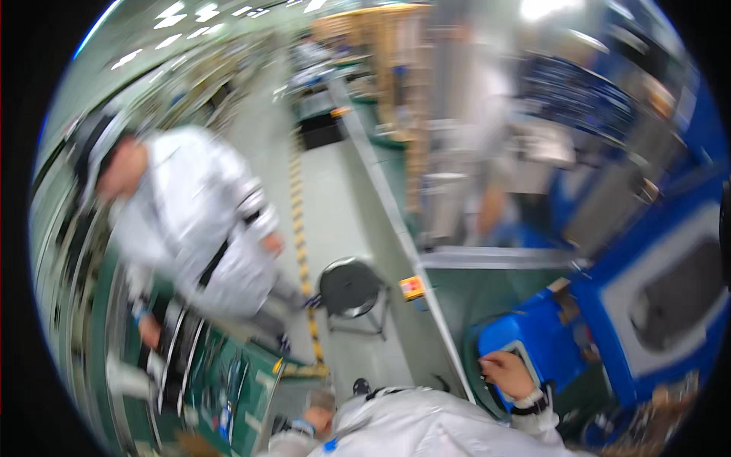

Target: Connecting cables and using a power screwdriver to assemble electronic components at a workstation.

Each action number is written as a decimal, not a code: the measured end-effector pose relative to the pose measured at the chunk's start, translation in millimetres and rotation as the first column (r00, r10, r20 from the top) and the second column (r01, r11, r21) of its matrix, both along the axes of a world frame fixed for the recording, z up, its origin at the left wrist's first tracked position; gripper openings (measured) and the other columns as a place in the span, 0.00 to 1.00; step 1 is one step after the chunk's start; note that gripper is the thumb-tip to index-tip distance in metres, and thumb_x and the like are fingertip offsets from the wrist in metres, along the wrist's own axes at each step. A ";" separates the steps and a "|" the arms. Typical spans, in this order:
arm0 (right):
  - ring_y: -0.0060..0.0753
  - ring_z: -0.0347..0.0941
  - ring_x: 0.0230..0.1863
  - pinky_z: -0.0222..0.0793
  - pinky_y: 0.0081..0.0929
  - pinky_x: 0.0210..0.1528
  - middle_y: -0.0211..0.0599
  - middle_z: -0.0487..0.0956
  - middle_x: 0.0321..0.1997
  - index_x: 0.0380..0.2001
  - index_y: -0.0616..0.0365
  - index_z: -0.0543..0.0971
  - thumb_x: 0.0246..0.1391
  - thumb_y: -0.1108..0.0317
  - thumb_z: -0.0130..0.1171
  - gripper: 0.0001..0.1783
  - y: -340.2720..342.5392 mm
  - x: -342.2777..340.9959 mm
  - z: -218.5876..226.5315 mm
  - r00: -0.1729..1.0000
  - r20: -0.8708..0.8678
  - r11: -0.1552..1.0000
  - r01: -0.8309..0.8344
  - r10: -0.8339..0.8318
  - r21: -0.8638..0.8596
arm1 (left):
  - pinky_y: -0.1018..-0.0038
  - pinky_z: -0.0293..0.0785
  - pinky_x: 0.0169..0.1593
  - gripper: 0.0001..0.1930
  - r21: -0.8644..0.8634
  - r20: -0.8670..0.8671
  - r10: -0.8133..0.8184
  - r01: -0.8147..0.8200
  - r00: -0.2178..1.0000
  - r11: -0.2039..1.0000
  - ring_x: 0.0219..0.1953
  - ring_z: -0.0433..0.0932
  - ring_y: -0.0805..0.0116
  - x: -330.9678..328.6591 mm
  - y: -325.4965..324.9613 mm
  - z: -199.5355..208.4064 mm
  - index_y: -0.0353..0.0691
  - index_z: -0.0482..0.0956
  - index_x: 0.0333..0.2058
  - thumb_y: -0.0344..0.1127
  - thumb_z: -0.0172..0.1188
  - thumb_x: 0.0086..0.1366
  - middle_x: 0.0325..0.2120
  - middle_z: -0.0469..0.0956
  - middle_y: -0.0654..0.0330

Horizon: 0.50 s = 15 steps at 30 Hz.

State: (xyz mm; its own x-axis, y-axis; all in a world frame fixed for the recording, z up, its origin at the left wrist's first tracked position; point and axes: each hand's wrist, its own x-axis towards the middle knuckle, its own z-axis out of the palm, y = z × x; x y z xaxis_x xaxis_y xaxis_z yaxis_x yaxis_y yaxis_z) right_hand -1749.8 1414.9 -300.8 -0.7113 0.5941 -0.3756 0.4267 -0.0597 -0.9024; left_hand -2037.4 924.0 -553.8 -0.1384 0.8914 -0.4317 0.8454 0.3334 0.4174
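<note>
At the lower middle, my left hand is close to my body beside the corner of the green-topped bench. A small pale, see-through looking patch lies just beyond it, and its fingers are too smeared to read. My right hand is out to the right, its fingers curled together in front of a blue plastic container. Whatever those fingers may hold is too small or blurred to make out. Both my sleeves are white, with dark and blue bands at the wrists.
A round black stool stands ahead on the floor. Another person in white works at the left bench among tools. A pale rail carries an orange-yellow box. Blue machinery fills the right; a yellow-black floor line runs ahead.
</note>
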 end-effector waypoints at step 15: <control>0.24 0.77 0.36 0.72 0.23 0.40 0.38 0.83 0.35 0.40 0.70 0.79 0.62 0.66 0.59 0.14 -103.6 -112.9 -16.8 0.763 0.413 0.820 -0.569 0.498 0.062 | 0.64 0.76 0.35 0.10 -0.185 0.460 0.887 -0.972 0.042 0.142 0.29 0.80 0.58 -9.8 -35.7 -44.6 0.37 0.83 0.31 0.39 0.59 0.61 0.26 0.82 0.53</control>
State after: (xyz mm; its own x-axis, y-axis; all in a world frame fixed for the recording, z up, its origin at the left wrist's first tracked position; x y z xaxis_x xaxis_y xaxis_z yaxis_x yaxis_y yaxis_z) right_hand -1862.6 1311.3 -317.6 -0.7651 0.2388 -0.5981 0.6369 0.4182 -0.6477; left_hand -2047.2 888.3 -598.5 -0.7735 0.1935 -0.6036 -0.3845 0.6138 0.6895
